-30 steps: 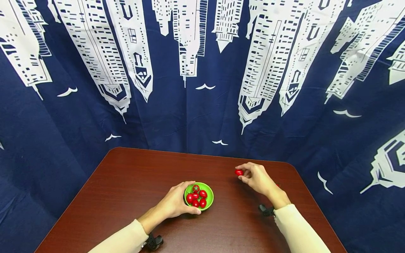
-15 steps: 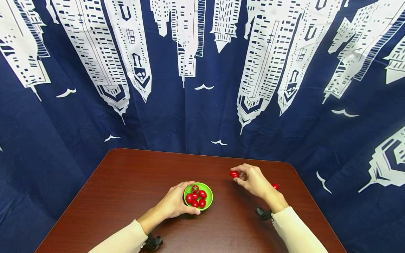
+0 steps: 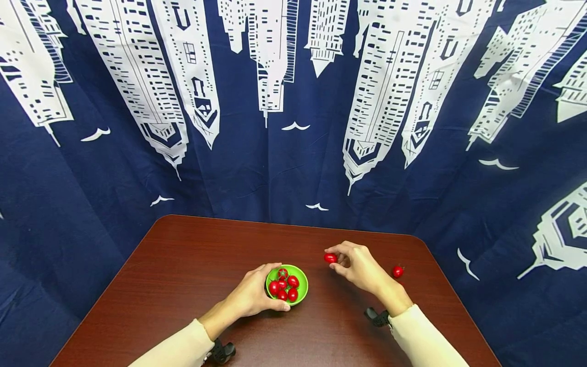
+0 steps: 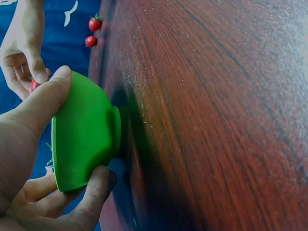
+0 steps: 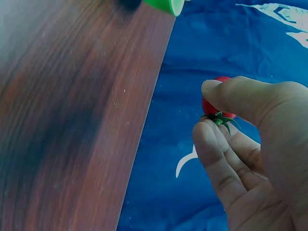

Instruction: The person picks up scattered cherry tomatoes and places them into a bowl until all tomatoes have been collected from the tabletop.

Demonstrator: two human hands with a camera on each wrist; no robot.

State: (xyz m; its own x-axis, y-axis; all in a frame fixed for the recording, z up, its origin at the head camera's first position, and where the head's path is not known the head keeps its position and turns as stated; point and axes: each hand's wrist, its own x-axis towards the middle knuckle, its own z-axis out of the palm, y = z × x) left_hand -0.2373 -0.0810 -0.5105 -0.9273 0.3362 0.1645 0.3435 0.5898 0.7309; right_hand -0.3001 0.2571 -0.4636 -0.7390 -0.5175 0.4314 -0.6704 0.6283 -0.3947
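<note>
My left hand (image 3: 251,294) grips a small green bowl (image 3: 303,286) by its side, thumb at the near rim and fingers around the far side. In the left wrist view the bowl's foot is close over the table. Several cherry tomatoes (image 3: 292,281) lie inside. To the right of the bowl, my right hand (image 3: 359,267) pinches another cherry tomato (image 3: 330,258) between thumb and fingertips, raised above the table. The right wrist view shows this tomato's green stem end (image 5: 219,118) facing the camera.
A loose cherry tomato (image 3: 397,271) rests on the brown table (image 3: 206,255) at right. In the left wrist view, two tomatoes (image 4: 90,41) sit near the table's far end. A blue curtain (image 3: 243,168) printed with white buildings hangs behind the table.
My right hand has carried its cherry tomato left toward the bowl, uncovering the loose tomato at right. The left hand and bowl have stayed put.
</note>
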